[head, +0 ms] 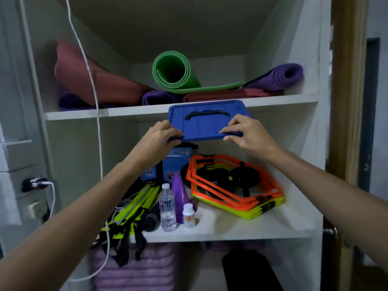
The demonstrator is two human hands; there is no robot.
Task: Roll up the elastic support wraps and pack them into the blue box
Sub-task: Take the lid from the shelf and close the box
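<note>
Both forearms reach in from the lower corners, cut off at the frame's edge. Below the hands, on the middle shelf (231,232), stand a water bottle (167,208), a small white bottle (188,215), a purple cone (180,196) and a yellow-green strap bundle (130,208) spilling over the shelf's front; under the right hand lie orange and yellow hexagon frames (235,185), with dark discs half hidden inside them. The left hand (159,137) pinches the near left edge of the blue box (206,122), fingers curled on top, thumb hidden beneath. The right hand (244,133) grips the near right edge likewise. Only the box's lid and black handle (206,113) show; its body is hidden, so whether it rests on anything cannot be told. Blue cartons (178,162) behind the left hand are partly covered. Beyond the hands, rolled mats (172,70) fill the upper shelf. No wraps can be made out.
</note>
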